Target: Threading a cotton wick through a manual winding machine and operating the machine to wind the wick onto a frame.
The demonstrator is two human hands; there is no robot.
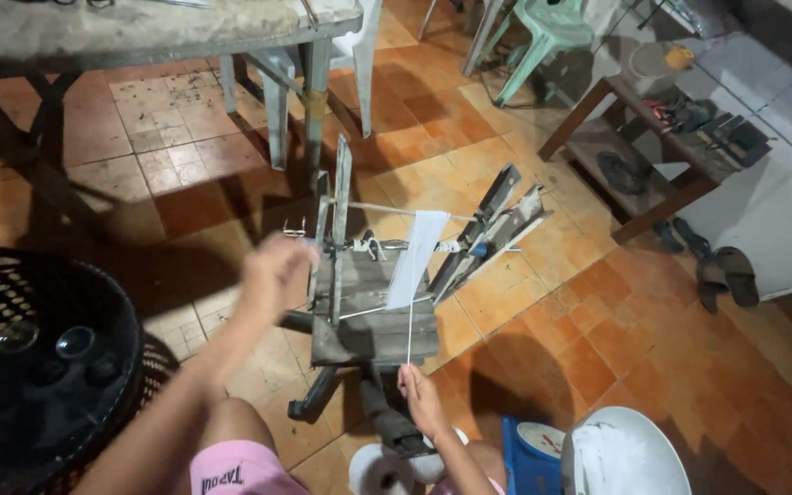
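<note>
Nearest the camera, by the person's knees, a white bowl [623,456] sits on the floor [598,348] beside a blue box [526,458], with a white roll [387,472] just left of them and a black basket [38,367] at the far left. The right hand [421,396] is low, its grip pinched shut on a thin white thread [410,335] that runs straight up to a white band of strands [414,257] wound on the reel [373,275]. This reel, a grey wooden frame with slanting arms and metal rods, stands on the floor right before the person. The left hand [272,275] is blurred at the reel's left side, near a small metal crank [297,229]; its grip looks curled closed, but what it has hold of cannot be told. The floor is orange-brown tile, worn paler near the bench [139,27] whose grey metal legs stand just behind the reel. Open floor lies to the right of the reel. Farther right, a low wooden shelf [653,147] holds sandals [689,115], with more on the floor beside it, and a green chair [547,37] stands at the far edge.
</note>
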